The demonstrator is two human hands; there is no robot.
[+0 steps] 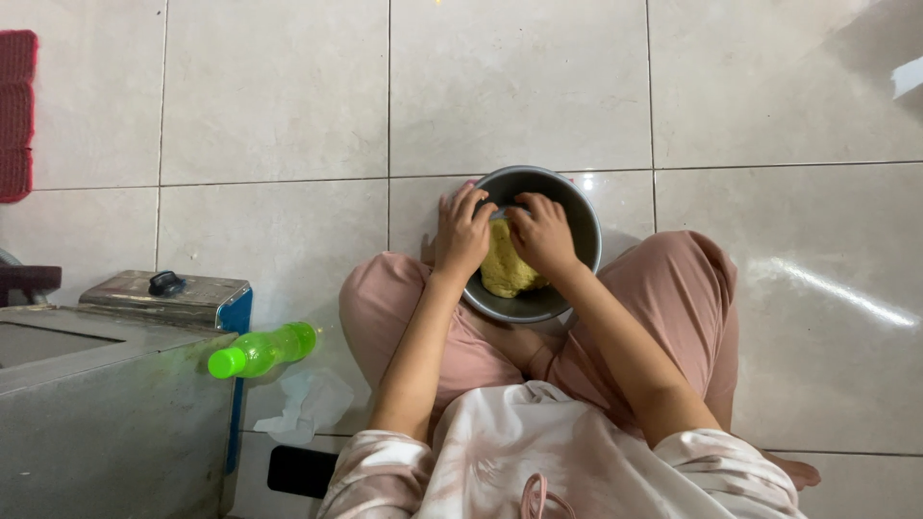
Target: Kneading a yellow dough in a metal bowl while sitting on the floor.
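A grey metal bowl [577, 207] rests on the tiled floor between my crossed legs in pink trousers. Inside it lies a lump of yellow dough [505, 274]. My left hand [460, 234] rests on the bowl's left rim, its fingers curling over the edge toward the dough. My right hand [541, 234] is inside the bowl, fingers bent and pressed onto the top of the dough. The part of the dough under both hands is hidden.
A green plastic bottle [261, 350] lies on its side at my left, next to crumpled white paper [308, 404]. A grey metal box [106, 404] and a lidded metal container [168, 296] stand at the left. A red mat [16, 115] and a dark phone [300, 469] lie on the floor.
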